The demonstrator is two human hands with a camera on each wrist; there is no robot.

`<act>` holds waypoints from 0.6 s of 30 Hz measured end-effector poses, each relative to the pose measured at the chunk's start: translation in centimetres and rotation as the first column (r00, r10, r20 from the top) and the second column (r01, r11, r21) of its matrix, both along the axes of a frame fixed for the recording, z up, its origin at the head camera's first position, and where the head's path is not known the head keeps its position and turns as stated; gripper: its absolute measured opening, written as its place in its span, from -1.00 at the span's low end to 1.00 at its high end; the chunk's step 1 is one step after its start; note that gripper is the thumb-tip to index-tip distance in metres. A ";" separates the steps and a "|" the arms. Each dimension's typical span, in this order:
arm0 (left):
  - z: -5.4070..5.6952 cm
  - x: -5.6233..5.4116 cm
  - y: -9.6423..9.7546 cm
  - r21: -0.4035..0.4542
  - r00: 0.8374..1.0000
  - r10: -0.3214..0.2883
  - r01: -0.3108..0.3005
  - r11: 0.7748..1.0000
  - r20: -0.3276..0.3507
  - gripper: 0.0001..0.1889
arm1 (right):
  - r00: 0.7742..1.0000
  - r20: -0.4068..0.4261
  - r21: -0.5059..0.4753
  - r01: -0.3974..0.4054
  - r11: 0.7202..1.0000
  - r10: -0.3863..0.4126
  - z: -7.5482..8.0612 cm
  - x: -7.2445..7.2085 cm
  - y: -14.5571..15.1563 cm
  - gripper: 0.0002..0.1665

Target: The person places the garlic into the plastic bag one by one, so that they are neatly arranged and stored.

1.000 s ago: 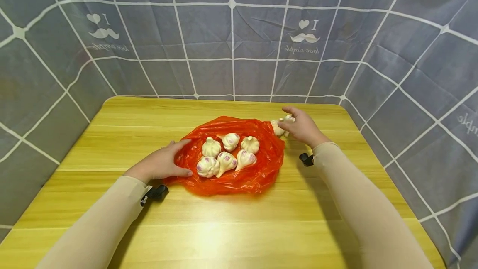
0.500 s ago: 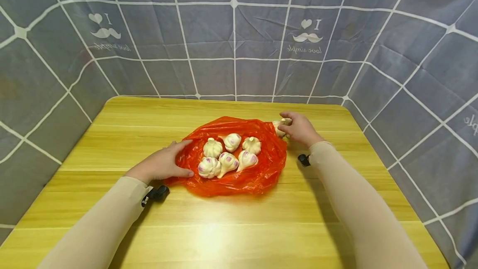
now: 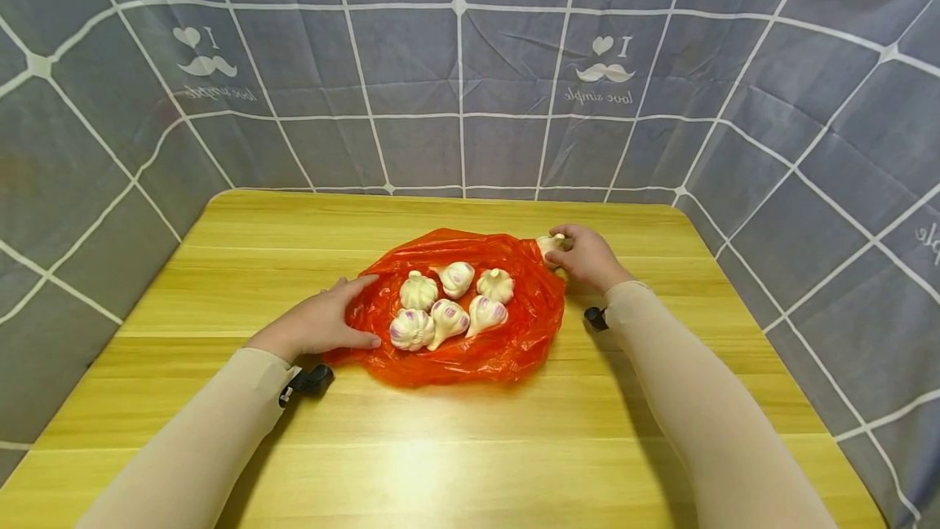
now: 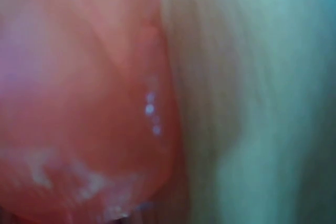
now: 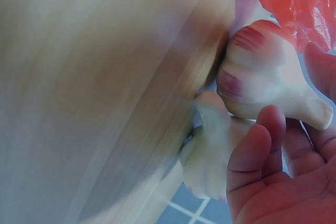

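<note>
Several garlic bulbs (image 3: 448,321), cream with purple streaks, sit in a spread-out red plastic bag (image 3: 529,341) mid-table. My left hand (image 3: 316,323) rests at the bag's left edge, thumb and fingers spread apart; its wrist view shows only blurred red plastic (image 4: 79,119) and table. Beyond the bag's right edge, my right hand (image 3: 591,260) has its thumb and curled fingers around a garlic bulb (image 5: 268,74), at its stem end. Right beside it in the right wrist view lies another garlic bulb (image 5: 205,156), partly behind the fingers. The hand hides much of this pair from the head camera.
The wooden table (image 3: 352,464) extends in front of the bag and to both sides. A grey curtain (image 3: 411,64) with white grid lines stands behind the table and along its sides. Each wrist carries a small black camera (image 3: 308,382).
My right hand has moved slightly left and its fingers have closed in on the garlic beside the bag. The left hand and the bulbs in the bag have stayed put.
</note>
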State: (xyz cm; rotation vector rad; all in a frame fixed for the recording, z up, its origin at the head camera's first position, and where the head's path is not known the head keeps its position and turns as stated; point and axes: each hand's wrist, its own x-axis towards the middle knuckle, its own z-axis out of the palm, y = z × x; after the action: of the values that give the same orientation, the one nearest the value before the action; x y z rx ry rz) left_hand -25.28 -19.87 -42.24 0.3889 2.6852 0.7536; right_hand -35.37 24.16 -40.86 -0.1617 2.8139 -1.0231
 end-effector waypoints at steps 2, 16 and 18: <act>0.0 0.0 0.0 -0.001 1.000 0.000 0.000 1.000 -0.001 0.17 | 1.000 -0.001 -0.002 0.008 1.000 -0.008 -0.1 0.0 0.0 -0.39; 0.2 0.1 0.0 0.014 1.000 0.000 0.000 1.000 -0.012 0.16 | 0.999 -0.034 0.051 -0.005 0.999 0.007 -0.9 -0.1 -0.5 -0.35; 0.2 0.1 0.1 0.012 1.000 -0.002 0.002 1.000 -0.014 0.16 | 0.999 -0.040 0.062 -0.013 0.998 0.015 -1.0 -0.1 -0.4 -0.34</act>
State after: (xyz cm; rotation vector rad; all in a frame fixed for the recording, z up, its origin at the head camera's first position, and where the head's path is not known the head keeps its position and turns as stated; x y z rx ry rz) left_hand -25.15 -19.81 -42.06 0.4010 2.6938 0.7691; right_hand -35.51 23.72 -41.82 -0.1971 2.8720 -0.9396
